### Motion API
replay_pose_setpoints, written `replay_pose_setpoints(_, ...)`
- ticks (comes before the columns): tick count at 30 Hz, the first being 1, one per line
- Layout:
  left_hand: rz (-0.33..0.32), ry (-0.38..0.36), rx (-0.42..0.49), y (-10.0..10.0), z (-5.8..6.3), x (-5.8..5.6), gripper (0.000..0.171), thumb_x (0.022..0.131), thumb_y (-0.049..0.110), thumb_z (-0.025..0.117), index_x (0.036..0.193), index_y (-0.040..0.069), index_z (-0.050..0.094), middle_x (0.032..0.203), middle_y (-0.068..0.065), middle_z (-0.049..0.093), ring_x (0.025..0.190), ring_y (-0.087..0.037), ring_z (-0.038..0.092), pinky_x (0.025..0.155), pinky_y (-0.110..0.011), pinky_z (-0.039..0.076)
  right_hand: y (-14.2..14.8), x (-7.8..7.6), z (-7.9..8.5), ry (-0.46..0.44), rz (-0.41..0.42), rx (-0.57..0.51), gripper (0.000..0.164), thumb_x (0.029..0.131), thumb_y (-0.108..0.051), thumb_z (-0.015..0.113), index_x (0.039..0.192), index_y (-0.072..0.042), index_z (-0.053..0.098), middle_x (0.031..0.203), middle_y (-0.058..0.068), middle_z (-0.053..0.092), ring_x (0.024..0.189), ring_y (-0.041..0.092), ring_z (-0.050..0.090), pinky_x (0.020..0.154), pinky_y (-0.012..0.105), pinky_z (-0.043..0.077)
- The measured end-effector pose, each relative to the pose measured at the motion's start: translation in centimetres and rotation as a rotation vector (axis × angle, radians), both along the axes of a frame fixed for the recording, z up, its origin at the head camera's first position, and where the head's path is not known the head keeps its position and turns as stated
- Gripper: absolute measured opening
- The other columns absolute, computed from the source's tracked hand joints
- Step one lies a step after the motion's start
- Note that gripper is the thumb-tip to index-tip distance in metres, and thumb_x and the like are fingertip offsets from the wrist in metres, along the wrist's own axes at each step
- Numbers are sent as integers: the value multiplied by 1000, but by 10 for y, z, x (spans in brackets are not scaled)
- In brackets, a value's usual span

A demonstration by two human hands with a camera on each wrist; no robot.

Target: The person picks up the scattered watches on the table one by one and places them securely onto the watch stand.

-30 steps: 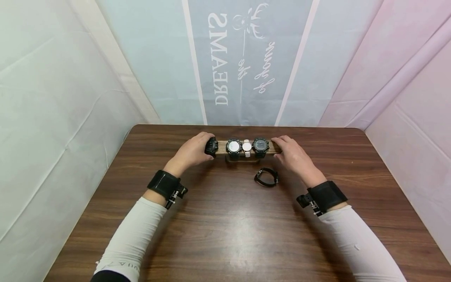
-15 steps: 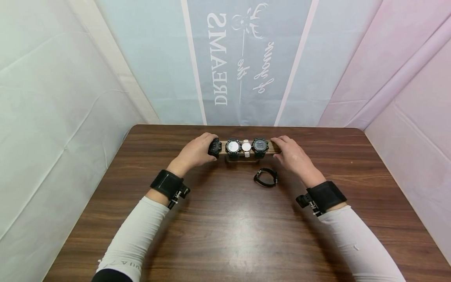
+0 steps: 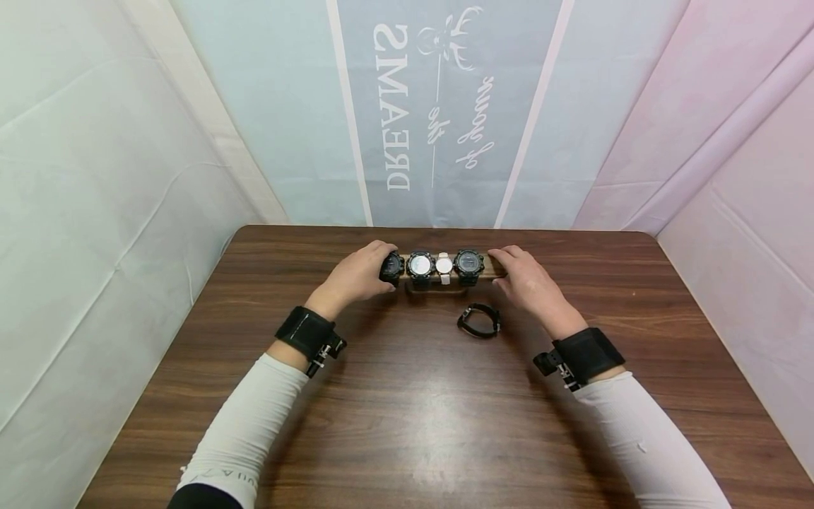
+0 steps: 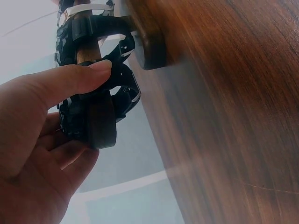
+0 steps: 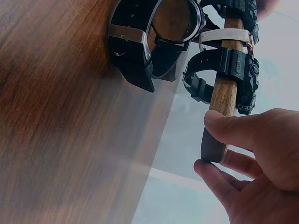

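Across a wooden watch stand [image 3: 490, 268], several watches hang in a row on the horizontal bar. At its left end my left hand [image 3: 359, 274] grips a chunky black watch [image 3: 392, 267], thumb on the strap [image 4: 124, 88] and fingers behind the case. The strap loops round the bar in the left wrist view. My right hand [image 3: 529, 284] holds the bar's right end [image 5: 223, 98] between thumb and fingers. Between the hands hang a black watch with a bright face [image 3: 420, 265], a small white watch [image 3: 444, 264] and another black watch [image 3: 469, 262].
A loose black watch [image 3: 480, 321] lies on the brown wooden table [image 3: 407, 424], in front of the stand's right half. A printed curtain [image 3: 432, 113] hangs behind the table's far edge, with pale sheets on both sides.
My left hand has slid the black watch rightward along the bar, closer to the bright-faced watch. My right hand has stayed on the bar's end.
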State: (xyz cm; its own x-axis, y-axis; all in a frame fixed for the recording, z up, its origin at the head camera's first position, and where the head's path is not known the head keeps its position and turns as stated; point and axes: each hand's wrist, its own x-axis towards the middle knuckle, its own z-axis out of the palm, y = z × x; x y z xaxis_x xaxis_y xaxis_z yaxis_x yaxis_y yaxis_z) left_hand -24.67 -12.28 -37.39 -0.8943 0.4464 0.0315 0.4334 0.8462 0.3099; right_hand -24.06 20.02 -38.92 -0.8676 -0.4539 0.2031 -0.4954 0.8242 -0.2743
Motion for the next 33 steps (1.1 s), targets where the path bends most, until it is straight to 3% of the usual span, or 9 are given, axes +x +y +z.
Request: replay_pose_setpoints(33,9,-7,-37,4,-4,2,78,75,28,75,140,10,36,135,-7,42,116,-21,46,90,-38,46,0,-1,-2,33,5,-3,56,80,-9,70,130,-1,47,119,20,50,108,37,49,87,50,46)
